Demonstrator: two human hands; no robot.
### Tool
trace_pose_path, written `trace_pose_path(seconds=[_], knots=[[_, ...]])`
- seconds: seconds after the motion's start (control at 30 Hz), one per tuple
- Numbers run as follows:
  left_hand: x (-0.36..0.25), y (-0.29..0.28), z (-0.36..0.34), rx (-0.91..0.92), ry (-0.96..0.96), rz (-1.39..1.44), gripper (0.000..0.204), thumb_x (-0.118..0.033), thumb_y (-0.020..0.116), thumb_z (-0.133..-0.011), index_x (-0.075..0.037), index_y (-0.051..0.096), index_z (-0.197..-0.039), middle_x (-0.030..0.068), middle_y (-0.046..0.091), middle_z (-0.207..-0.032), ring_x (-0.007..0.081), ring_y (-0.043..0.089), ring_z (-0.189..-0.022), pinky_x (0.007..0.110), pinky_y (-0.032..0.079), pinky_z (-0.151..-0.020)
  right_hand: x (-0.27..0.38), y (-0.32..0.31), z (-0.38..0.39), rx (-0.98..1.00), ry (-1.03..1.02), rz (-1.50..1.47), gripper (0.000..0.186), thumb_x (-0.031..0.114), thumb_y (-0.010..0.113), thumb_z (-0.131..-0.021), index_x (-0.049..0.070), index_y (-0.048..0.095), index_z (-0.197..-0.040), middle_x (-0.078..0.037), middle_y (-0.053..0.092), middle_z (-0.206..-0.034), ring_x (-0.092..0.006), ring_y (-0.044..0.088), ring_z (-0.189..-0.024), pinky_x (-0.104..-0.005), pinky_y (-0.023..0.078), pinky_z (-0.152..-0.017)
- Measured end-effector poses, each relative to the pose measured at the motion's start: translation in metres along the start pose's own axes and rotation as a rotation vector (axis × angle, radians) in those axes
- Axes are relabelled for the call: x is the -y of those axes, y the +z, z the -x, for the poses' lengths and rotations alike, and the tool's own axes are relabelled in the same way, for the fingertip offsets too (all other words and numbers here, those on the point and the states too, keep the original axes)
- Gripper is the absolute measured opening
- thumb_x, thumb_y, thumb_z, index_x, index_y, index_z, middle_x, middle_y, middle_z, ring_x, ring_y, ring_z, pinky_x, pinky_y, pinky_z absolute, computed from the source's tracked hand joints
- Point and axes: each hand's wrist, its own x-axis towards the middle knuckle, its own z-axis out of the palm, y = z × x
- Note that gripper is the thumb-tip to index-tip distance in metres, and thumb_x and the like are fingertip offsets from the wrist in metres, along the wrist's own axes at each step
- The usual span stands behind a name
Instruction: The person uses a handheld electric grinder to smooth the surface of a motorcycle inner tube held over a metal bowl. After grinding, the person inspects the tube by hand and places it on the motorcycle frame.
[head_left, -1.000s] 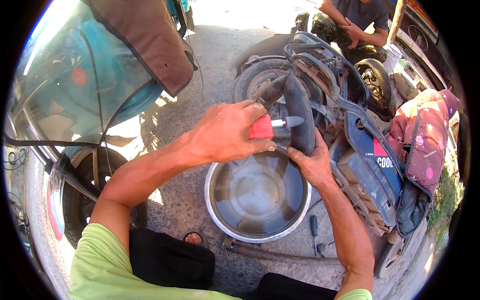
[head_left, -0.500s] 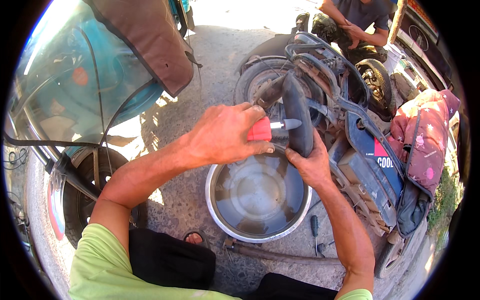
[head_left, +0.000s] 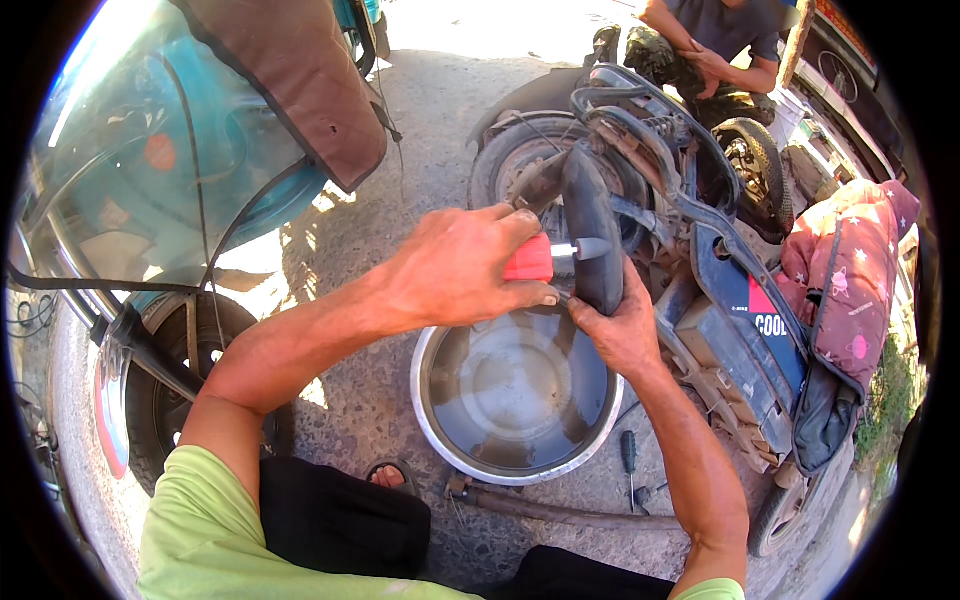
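Observation:
My left hand (head_left: 455, 262) is closed around a red hand tool (head_left: 528, 260) with a metal shaft and a grey cone-shaped tip. That tip lies against the side of a black inner tube (head_left: 592, 215), which stands bent in a loop. From the right, my right hand (head_left: 622, 325) grips the lower end of the tube, thumb on the near side and the other fingers mostly hidden behind it. Both hands are over the far rim of a metal basin (head_left: 424, 400) holding water.
An electric scooter (head_left: 690, 210) with its wheel exposed stands beyond the basin and to the right. A screwdriver (head_left: 629, 455) and a rod (head_left: 560, 508) lie on the ground nearby. At left is a teal vehicle (head_left: 240, 200); a person (head_left: 715, 60) sits at the far right.
My left hand has shifted slightly right with the red tool, and its tip has slid along the tube's surface. My right hand and the tube have barely moved.

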Motion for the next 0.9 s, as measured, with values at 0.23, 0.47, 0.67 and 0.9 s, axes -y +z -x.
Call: trace_pose_path(seconds=[0.23, 0.47, 0.67, 0.9], knots=[[-0.002, -0.006, 0.002, -0.045, 0.018, -0.015, 0.068, -0.05, 0.087, -0.081, -0.002, 0.069, -0.125, 0.0185, 0.072, -0.107, 0.0419, 0.072, -0.095, 0.05, 0.058, -0.081, -0.001, -0.001, 0.0, -0.019, -0.03, 0.045, 0.078, 0.012, 0.081, -0.082, 0.002, 0.05, -0.153, -0.014, 0.07, -0.13, -0.021, 0.067, -0.116, -0.0375, 0.052, -0.104], [-0.001, -0.013, 0.01, -0.009, -0.008, -0.062, 0.07, -0.052, 0.087, -0.08, -0.001, 0.069, -0.125, 0.0182, 0.071, -0.106, 0.0414, 0.072, -0.095, 0.05, 0.058, -0.081, 0.0, 0.0, 0.0, -0.022, -0.018, 0.062, 0.079, 0.012, 0.081, -0.082, 0.001, 0.049, -0.154, -0.016, 0.07, -0.131, -0.0218, 0.067, -0.117, -0.0378, 0.052, -0.104], [-0.001, -0.013, 0.01, 0.03, -0.031, -0.084, 0.069, -0.053, 0.086, -0.082, -0.001, 0.068, -0.122, 0.0186, 0.071, -0.105, 0.042, 0.072, -0.094, 0.05, 0.058, -0.081, 0.001, 0.003, -0.001, -0.02, -0.037, -0.003, 0.08, 0.011, 0.08, -0.082, 0.001, 0.049, -0.155, -0.016, 0.07, -0.131, -0.0213, 0.068, -0.116, -0.0371, 0.053, -0.103], [-0.002, -0.011, 0.009, 0.012, -0.016, -0.089, 0.067, -0.052, 0.086, -0.082, -0.001, 0.068, -0.121, 0.0188, 0.07, -0.103, 0.0423, 0.071, -0.094, 0.051, 0.057, -0.08, -0.002, 0.004, -0.001, -0.029, -0.048, -0.007, 0.081, 0.011, 0.08, -0.082, 0.001, 0.048, -0.156, -0.016, 0.07, -0.131, -0.0203, 0.068, -0.116, -0.0368, 0.053, -0.103]])
